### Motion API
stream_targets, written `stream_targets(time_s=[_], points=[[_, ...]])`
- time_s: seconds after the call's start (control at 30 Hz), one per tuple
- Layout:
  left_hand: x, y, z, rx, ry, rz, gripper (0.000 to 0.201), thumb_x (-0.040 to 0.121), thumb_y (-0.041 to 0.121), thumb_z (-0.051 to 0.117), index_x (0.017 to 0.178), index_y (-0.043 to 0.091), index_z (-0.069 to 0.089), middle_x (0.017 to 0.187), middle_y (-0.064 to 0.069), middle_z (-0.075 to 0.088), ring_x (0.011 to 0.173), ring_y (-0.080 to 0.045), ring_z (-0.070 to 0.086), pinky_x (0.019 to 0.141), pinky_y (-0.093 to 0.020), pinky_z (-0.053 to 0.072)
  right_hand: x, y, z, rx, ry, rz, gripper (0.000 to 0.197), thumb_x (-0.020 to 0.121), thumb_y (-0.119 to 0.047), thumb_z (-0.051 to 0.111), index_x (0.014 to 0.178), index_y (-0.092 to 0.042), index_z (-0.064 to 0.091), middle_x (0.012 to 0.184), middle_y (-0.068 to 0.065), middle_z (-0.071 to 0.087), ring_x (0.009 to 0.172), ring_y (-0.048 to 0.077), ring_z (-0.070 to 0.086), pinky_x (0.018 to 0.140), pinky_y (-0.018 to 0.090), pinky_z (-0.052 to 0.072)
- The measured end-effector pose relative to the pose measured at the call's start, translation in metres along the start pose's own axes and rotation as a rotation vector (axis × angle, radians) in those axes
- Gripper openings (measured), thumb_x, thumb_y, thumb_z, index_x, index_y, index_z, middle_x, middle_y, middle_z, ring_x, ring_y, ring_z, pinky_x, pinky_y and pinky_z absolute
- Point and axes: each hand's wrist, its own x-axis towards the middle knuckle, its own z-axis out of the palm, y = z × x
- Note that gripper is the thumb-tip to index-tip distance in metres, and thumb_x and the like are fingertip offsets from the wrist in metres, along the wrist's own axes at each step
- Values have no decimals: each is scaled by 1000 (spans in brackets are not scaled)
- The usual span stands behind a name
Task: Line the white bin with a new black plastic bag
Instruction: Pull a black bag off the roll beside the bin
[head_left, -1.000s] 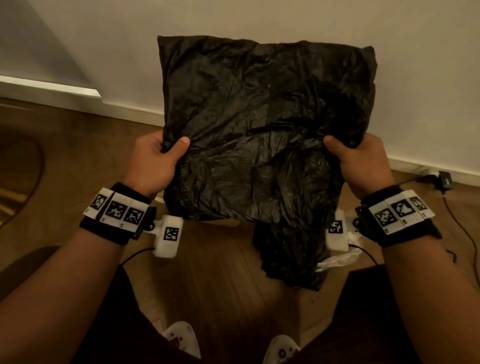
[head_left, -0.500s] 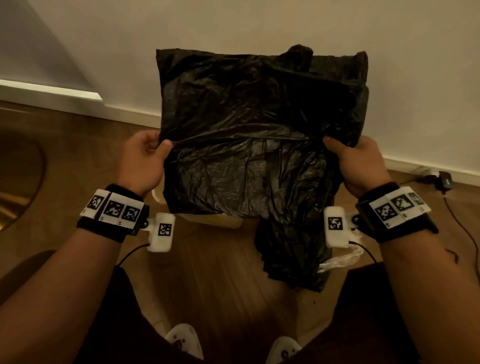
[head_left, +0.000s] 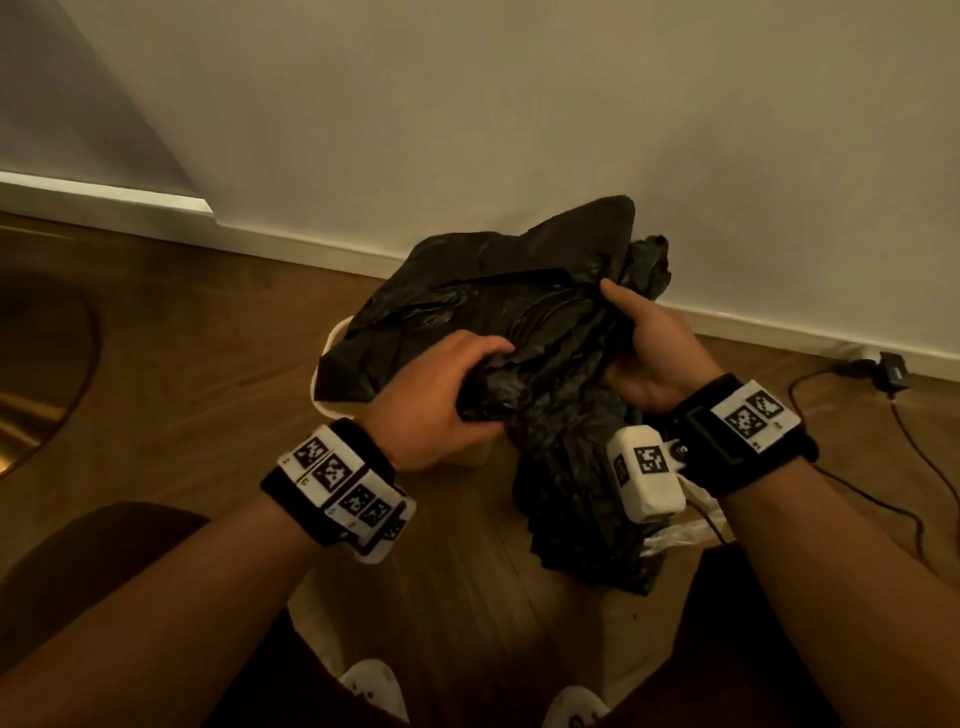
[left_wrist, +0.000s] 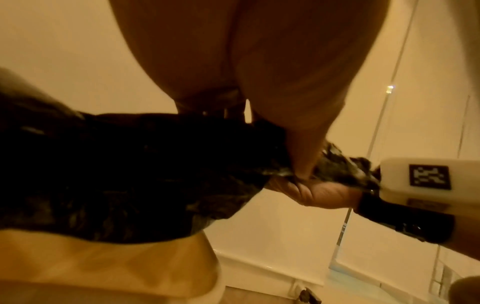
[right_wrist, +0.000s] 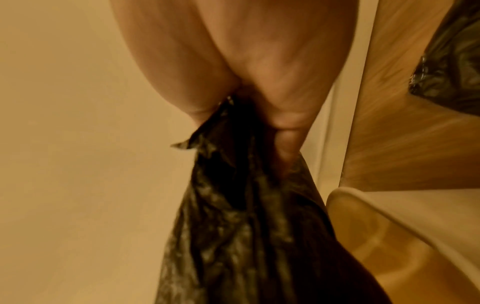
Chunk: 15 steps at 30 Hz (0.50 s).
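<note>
A crumpled black plastic bag (head_left: 498, 301) lies bunched over the white bin (head_left: 326, 358), hiding most of the bin's mouth. My left hand (head_left: 467, 379) grips a fold of the bag near its middle. My right hand (head_left: 623, 332) grips the bag's right side, thumb on top. The two hands are close together. In the left wrist view my fingers (left_wrist: 303, 164) pinch the bag (left_wrist: 130, 174) above the bin (left_wrist: 103, 267). Seen from the right wrist, the bag (right_wrist: 233, 216) hangs from my right hand's pinch beside the bin's rim (right_wrist: 389, 216).
A stack of folded black bags (head_left: 587, 525) lies on the wooden floor below my right wrist, with a clear wrapper (head_left: 680, 535) beside it. A black adapter (head_left: 893, 371) and its cable lie by the skirting at right. The wall stands just behind the bin.
The bag was held up flat in front of the wall; now it is lowered and bunched over the bin. My left hand has moved right, close to my right hand.
</note>
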Motion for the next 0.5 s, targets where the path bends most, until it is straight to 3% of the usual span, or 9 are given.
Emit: stream_targets(time_s=[0.07, 0.1, 0.17, 0.2, 0.27, 0.33, 0.37, 0.43, 0.5], points=[[2, 0, 1, -83, 104, -46, 49, 79, 29, 78, 124, 17, 61, 117, 3, 62, 107, -3, 57, 95, -25, 47, -9, -2, 7, -12, -149, -18, 54, 104, -45, 43, 147, -13, 47, 147, 10, 55, 137, 30, 51, 117, 48, 35], [3, 0, 1, -140, 159, -84, 42, 81, 25, 78, 119, 14, 64, 112, 4, 65, 101, 5, 58, 91, -19, 46, -13, -1, 9, -68, -197, -31, 57, 103, -50, 41, 148, -16, 46, 149, 8, 54, 138, 29, 50, 117, 50, 35], [7, 3, -1, -234, 248, -154, 36, 83, 21, 77, 117, 16, 66, 110, 14, 63, 97, 21, 53, 86, -3, 40, -22, 4, 15, -270, -206, -47, 64, 96, -60, 48, 146, -20, 48, 145, 5, 58, 134, 27, 54, 115, 54, 36], [9, 5, -2, -281, 271, -169, 37, 84, 22, 76, 119, 21, 64, 113, 17, 62, 102, 23, 52, 88, -1, 38, -25, 8, 17, -378, -206, -41, 71, 89, -65, 56, 144, -21, 51, 140, 3, 62, 128, 24, 60, 114, 54, 39], [14, 6, -4, -357, 293, -178, 37, 86, 22, 73, 122, 21, 64, 119, 12, 66, 108, 14, 56, 94, -12, 44, -31, 18, 24, -571, -237, -58, 70, 78, -66, 65, 135, -27, 58, 128, -3, 70, 117, 17, 67, 109, 48, 47], [17, 6, -6, -407, 277, -176, 35, 87, 17, 73, 121, 14, 66, 120, 3, 69, 107, 8, 61, 94, -22, 49, -37, 26, 37, -703, -272, -164, 41, 86, -50, 63, 124, -35, 61, 120, -15, 71, 112, 4, 67, 101, 32, 54], [18, 5, -6, -456, 244, -171, 37, 87, 17, 73, 123, 14, 66, 122, 2, 69, 110, 3, 62, 95, -25, 50, -40, 29, 43, -725, -282, -227, 34, 91, -38, 63, 125, -33, 61, 119, -19, 69, 112, -1, 65, 95, 22, 54], [18, 7, -6, -570, 138, -160, 39, 88, 15, 71, 126, 10, 63, 125, -1, 68, 116, -8, 63, 98, -28, 51, -38, 36, 47, -708, -246, -349, 35, 97, -23, 63, 131, -19, 63, 125, -12, 68, 115, -1, 64, 91, 17, 52], [21, 10, -4, -677, 42, -173, 33, 92, 6, 65, 124, 2, 61, 120, -9, 70, 112, -17, 66, 93, -29, 53, -33, 40, 46, -676, -146, -420, 35, 97, -24, 64, 131, -14, 65, 128, -4, 69, 117, 4, 65, 95, 21, 52]])
